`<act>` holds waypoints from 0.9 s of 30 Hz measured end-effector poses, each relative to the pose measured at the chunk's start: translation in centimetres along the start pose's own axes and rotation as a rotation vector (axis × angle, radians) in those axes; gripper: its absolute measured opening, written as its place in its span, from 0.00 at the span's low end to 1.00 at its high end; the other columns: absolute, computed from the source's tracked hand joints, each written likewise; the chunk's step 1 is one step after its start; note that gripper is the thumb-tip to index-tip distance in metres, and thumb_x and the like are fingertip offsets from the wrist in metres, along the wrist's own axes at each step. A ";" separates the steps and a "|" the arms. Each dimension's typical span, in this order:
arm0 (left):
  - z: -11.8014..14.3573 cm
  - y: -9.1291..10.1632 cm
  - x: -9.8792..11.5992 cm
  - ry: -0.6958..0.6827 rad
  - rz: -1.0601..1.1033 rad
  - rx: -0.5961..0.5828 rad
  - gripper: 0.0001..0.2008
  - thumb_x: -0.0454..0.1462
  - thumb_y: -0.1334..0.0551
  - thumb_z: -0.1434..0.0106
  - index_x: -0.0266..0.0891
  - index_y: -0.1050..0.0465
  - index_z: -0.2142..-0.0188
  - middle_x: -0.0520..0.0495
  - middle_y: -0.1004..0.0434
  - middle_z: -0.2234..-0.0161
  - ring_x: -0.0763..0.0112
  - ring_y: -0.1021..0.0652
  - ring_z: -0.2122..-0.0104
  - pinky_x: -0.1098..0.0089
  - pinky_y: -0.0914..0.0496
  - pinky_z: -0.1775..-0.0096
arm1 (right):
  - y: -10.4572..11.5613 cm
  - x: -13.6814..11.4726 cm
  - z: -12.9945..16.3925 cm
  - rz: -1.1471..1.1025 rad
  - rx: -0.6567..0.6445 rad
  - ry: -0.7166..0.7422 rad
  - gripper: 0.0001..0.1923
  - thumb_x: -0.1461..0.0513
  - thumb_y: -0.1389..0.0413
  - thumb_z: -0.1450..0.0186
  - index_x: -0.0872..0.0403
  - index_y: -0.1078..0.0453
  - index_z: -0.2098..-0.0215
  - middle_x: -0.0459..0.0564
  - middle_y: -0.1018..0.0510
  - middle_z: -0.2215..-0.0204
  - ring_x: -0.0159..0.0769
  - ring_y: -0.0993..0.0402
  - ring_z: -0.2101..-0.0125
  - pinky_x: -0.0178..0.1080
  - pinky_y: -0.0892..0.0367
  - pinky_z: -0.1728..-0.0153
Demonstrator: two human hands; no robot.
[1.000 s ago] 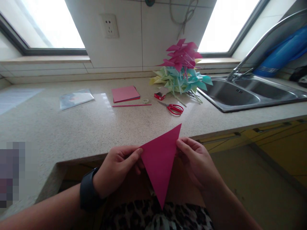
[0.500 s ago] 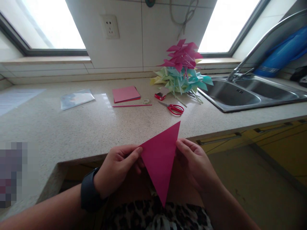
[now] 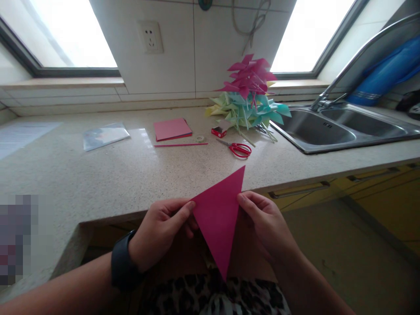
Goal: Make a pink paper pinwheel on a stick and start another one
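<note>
You hold a magenta paper triangle (image 3: 218, 218) in front of you, just past the near edge of the table (image 3: 98, 175); the paper is smooth, matte and flat, with crisp straight edges, one sharp tip pointing down toward your lap and another pointing up and to the right. Your left hand (image 3: 160, 232) pinches the triangle's left corner, its fingers (image 3: 182, 212) pressed together on the paper; a dark band (image 3: 120, 264) circles that wrist. Your right hand (image 3: 265, 223) grips the right edge, fingers closed on the paper from behind with the thumb on the front. The table is speckled, polished beige stone; farther off lie a flat stack of pink paper (image 3: 172, 128), red-handled scissors (image 3: 239, 148) and a spiky heap of pink, teal and yellow paper pinwheels (image 3: 249, 94); at the far right sits a shiny steel sink (image 3: 341, 127).
</note>
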State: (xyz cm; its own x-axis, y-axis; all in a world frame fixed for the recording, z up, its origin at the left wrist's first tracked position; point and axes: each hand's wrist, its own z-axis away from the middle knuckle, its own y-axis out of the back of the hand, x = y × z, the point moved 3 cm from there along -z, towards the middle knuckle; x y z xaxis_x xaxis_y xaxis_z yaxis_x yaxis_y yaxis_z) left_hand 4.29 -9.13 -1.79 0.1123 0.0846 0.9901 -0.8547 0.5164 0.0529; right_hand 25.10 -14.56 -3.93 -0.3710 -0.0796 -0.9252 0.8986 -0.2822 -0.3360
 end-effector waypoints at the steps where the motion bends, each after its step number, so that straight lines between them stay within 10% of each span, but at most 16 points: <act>1: 0.0 0.1 0.0 0.002 0.000 0.012 0.16 0.44 0.39 0.32 0.34 0.21 0.68 0.48 0.20 0.75 0.74 0.24 0.79 0.75 0.29 0.74 | -0.1 0.1 0.0 -0.006 -0.024 -0.024 0.13 0.52 0.33 0.39 0.53 0.22 0.70 0.45 0.24 0.76 0.29 0.33 0.76 0.33 0.36 0.73; 27: -0.1 0.4 -0.8 0.026 0.102 0.096 0.16 0.46 0.36 0.34 0.33 0.20 0.63 0.48 0.20 0.75 0.75 0.24 0.80 0.75 0.29 0.76 | -0.6 1.1 0.6 0.088 -0.035 -0.002 0.19 0.51 0.34 0.39 0.54 0.31 0.76 0.42 0.32 0.79 0.28 0.42 0.77 0.33 0.44 0.75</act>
State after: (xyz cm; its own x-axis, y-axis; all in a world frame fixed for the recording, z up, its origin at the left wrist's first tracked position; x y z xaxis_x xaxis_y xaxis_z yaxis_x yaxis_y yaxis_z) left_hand 3.94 -8.95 -2.55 0.0347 0.1546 0.9874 -0.9068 0.4202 -0.0340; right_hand 24.04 -15.04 -4.65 -0.2907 -0.1048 -0.9511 0.9354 -0.2401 -0.2594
